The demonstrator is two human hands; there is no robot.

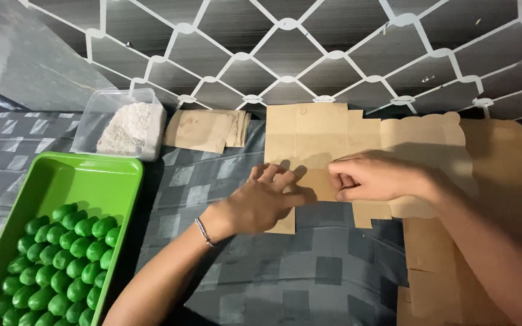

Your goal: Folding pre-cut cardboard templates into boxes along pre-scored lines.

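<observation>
A grey checked cloth (pixel 285 284) covers the worktop under a dark diamond-patterned wall (pixel 309 48). At the far edge, the left hand (pixel 261 202) presses flat, fingers spread, on a flat brown cardboard box blank (pixel 315 136); the right hand (pixel 373 178) pinches its flap.

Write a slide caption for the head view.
Both hands, left and right, press a flat brown cardboard cutout beside a green tray.

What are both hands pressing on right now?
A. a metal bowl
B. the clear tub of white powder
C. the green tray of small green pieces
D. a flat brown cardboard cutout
D: the left hand and the right hand both rest on the flat brown cardboard cutout spread on the cloth, while the green tray and the clear tub sit untouched off to the left.
</observation>
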